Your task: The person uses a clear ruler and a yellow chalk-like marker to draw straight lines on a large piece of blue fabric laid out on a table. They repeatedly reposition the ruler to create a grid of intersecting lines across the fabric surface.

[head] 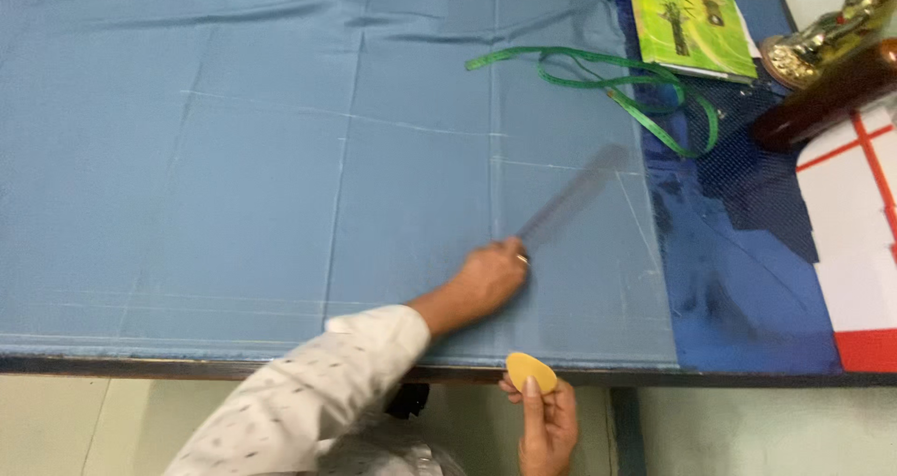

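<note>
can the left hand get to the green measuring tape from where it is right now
Probably yes. The left hand rests on the blue cloth, holding a blurred ruler. The green measuring tape lies farther up the cloth, with only flat fabric between. It would likely need a longer stretch of the arm.

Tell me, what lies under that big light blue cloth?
The light blue cloth covers most of the table; only its dark front edge shows. A darker blue sheet shows at the right; whether it continues underneath is hidden.

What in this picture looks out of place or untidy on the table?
Little stands out. The green tape measure lies in loose loops, part on the blue cloth, part off its edge. The ruler under the left hand is motion-blurred.
</note>
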